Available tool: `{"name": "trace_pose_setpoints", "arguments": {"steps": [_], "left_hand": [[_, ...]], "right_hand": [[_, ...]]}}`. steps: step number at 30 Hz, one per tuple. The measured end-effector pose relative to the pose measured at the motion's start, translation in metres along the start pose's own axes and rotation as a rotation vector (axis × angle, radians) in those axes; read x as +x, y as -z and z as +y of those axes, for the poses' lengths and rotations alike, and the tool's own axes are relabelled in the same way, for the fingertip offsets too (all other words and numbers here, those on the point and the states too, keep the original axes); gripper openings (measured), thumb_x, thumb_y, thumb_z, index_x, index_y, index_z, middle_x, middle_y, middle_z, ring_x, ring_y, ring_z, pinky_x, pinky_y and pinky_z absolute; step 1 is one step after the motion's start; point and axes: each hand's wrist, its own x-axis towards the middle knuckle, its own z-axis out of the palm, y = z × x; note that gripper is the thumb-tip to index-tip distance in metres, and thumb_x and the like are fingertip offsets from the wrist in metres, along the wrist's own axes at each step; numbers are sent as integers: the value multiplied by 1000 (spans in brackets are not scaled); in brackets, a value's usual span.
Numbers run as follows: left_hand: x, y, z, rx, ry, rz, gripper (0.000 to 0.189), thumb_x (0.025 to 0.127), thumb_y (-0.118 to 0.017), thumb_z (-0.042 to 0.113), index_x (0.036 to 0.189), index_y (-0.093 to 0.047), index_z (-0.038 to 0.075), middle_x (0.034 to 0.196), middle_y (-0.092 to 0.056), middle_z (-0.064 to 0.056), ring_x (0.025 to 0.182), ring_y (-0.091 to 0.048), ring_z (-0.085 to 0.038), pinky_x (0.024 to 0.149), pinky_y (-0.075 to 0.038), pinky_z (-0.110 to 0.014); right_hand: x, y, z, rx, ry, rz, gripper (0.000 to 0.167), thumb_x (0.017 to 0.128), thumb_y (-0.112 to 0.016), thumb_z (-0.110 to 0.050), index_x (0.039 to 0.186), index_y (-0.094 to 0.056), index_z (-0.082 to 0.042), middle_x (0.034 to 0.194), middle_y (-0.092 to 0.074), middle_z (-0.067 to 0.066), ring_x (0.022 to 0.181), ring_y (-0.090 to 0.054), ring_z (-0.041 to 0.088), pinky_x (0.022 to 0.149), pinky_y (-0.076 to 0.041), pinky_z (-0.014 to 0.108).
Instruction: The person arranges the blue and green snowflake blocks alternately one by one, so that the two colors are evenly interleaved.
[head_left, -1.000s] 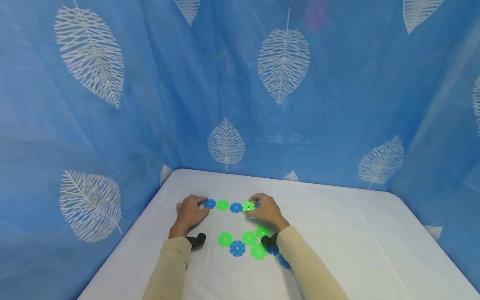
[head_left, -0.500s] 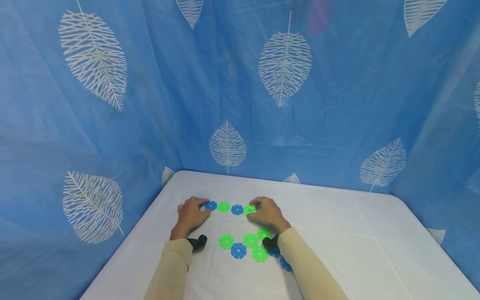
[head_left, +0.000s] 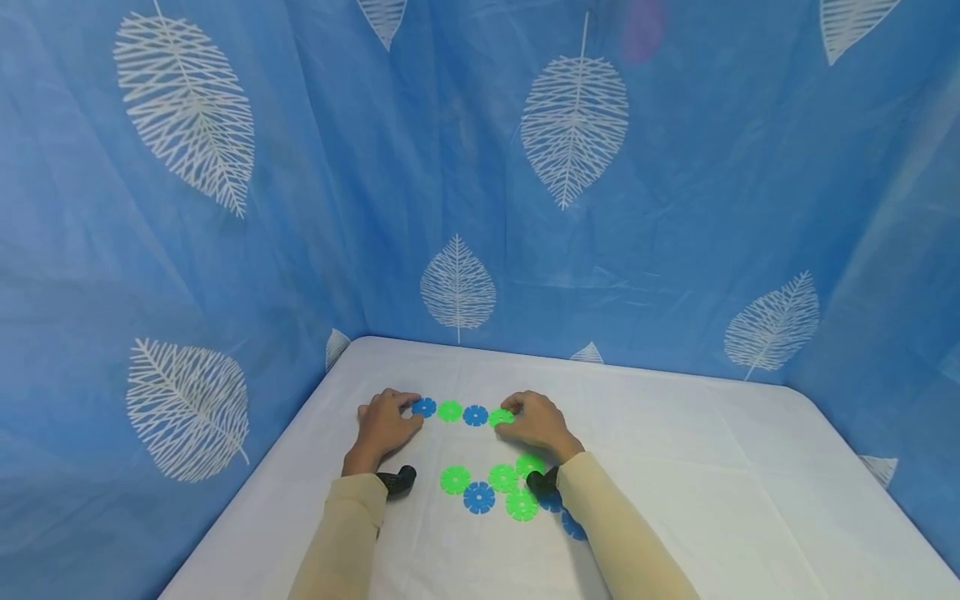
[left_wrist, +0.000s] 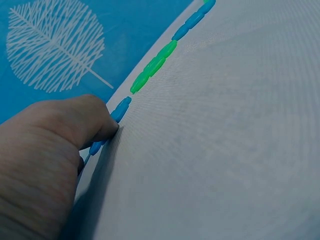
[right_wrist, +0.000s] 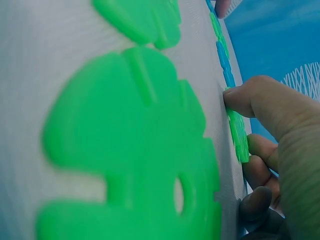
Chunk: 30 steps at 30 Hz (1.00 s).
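Near the far side of the table, four-way alternating notched plastic discs form a row: blue, green, blue, green. At its left end my left hand (head_left: 385, 429) pinches the blue disc (head_left: 425, 407) between thumb and fingers. A green disc (head_left: 450, 411) and another blue disc (head_left: 476, 415) lie between the hands. My right hand (head_left: 536, 427) grips the right-end green disc (head_left: 500, 417) by its edge, thumb on the near side and fingers beyond. In the right wrist view this green disc (right_wrist: 238, 135) sits low at the cloth, end to end with the blue disc (right_wrist: 225, 64).
Closer to me lie several loose discs, among them a green disc (head_left: 455, 480) and a blue disc (head_left: 478, 497); some are partly hidden under my right forearm. White cloth covers the table (head_left: 697, 483). Blue leaf-patterned curtains (head_left: 660, 217) enclose its back and sides.
The right-end green disc has settled slightly lower and flatter beside its blue neighbour, still held by my right hand. My left hand stays at the blue disc; the head view shifts a little.
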Motion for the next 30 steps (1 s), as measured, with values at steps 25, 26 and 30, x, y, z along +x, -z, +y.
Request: {"name": "trace_pose_setpoints", "arguments": {"steps": [25, 26, 30], "left_hand": [[0, -2, 1, 7, -8, 4, 40, 83, -71, 33, 122, -73, 23, 115, -66, -6, 108, -58, -26, 86, -31, -46], [0, -2, 1, 5, -9, 6, 40, 83, -71, 33, 122, -73, 23, 114, -66, -6, 107, -58, -26, 86, -31, -46], [0, -1, 2, -3, -3, 1, 40, 83, -70, 32, 122, -73, 23, 114, -66, -6, 107, -58, -26, 85, -30, -45]], "right_hand": [[-3, 8, 3, 56, 74, -33, 41, 83, -81, -33, 119, -73, -17, 108, -68, 1, 103, -62, 20, 95, -50, 48], [-2, 8, 4, 70, 71, -33, 40, 84, -81, -32, 119, -73, -17, 108, -68, 2, 103, -62, 20, 95, -50, 48], [-4, 14, 8, 132, 61, -35, 35, 89, -76, -31, 121, -72, -18, 112, -66, 2, 101, -61, 19, 92, -51, 45]]}}
